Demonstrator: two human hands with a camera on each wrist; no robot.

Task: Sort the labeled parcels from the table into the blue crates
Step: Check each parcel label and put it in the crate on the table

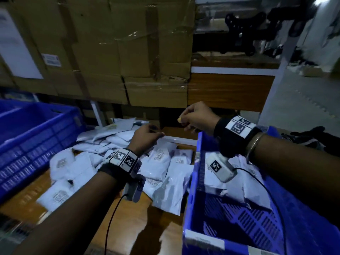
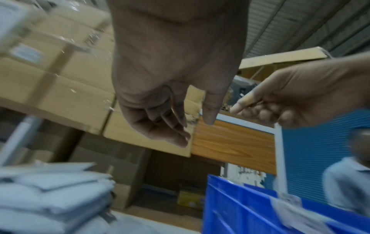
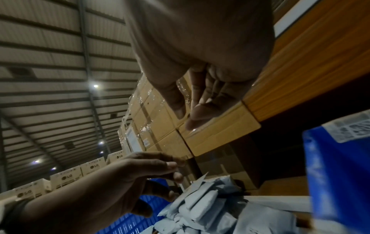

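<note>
My left hand (image 1: 145,138) hangs loosely curled and empty over the parcels (image 1: 161,162) heaped on the table (image 1: 132,214); my right hand (image 1: 197,117), fingers curled with the thumb against them, holds nothing I can make out above the right crate (image 1: 193,190). The parcels are flat, soft grey-white poly mailers with printed labels. I judge them light, slick and floppy, best pinched at an edge or corner. The left crate (image 1: 36,144) is ribbed blue plastic.
</note>
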